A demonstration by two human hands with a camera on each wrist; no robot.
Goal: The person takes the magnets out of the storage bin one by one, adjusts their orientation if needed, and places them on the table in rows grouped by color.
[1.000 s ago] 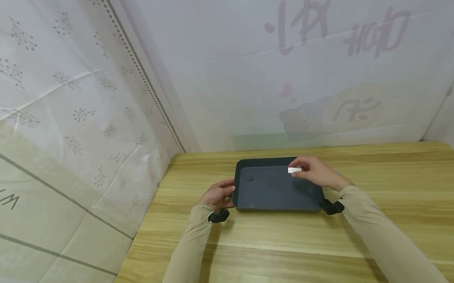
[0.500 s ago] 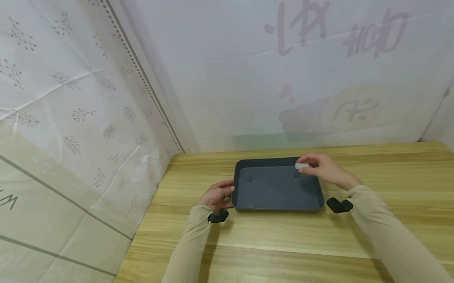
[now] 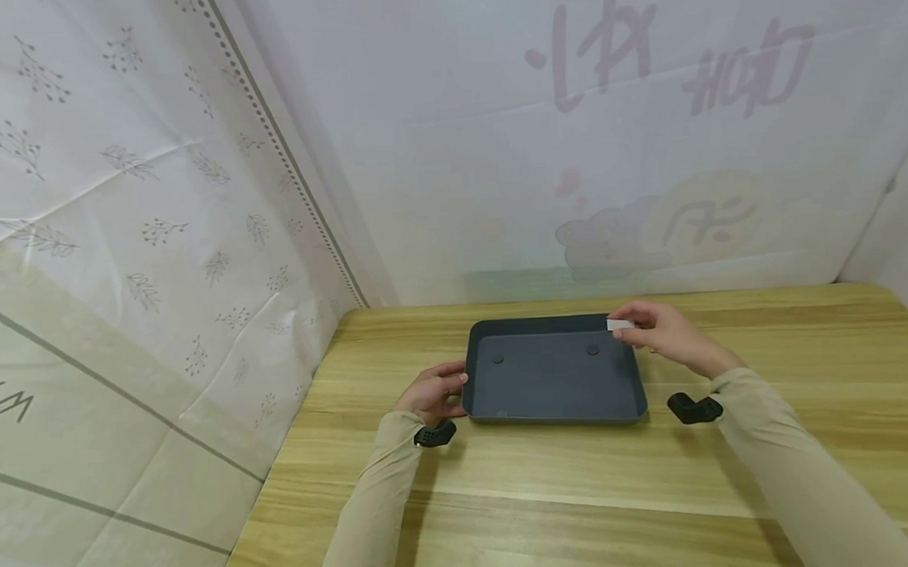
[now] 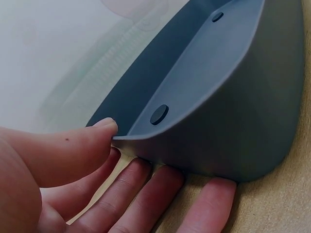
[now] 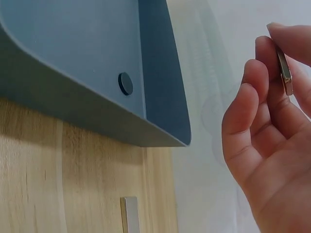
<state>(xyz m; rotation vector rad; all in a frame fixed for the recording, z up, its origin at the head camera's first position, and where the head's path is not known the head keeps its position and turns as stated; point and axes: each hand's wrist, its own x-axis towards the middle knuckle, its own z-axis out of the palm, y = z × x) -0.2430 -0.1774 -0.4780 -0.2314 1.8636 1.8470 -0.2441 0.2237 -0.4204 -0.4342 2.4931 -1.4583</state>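
Observation:
A dark grey rectangular tray (image 3: 555, 388) with raised walls lies on the wooden table. My left hand (image 3: 432, 393) holds its left end: in the left wrist view the thumb (image 4: 104, 128) lies at the rim corner and the fingers touch the outer wall low down. My right hand (image 3: 666, 339) pinches a small flat silver metal bar (image 5: 284, 70) between thumb and fingers, above the tray's far right corner in the head view. Two round dark discs sit on the tray floor, one on the left (image 3: 498, 359) and one on the right (image 3: 593, 349).
A second silver metal bar (image 5: 130, 213) lies on the table beside the tray's right end in the right wrist view. The wooden table (image 3: 551, 497) meets a printed pale wall covering (image 3: 449, 150) at its back edge, and another (image 3: 123, 270) runs along the left.
My right hand has moved right and slightly back with the metal bar, from over the tray to its far right corner, uncovering the right disc. My left hand stays at the tray.

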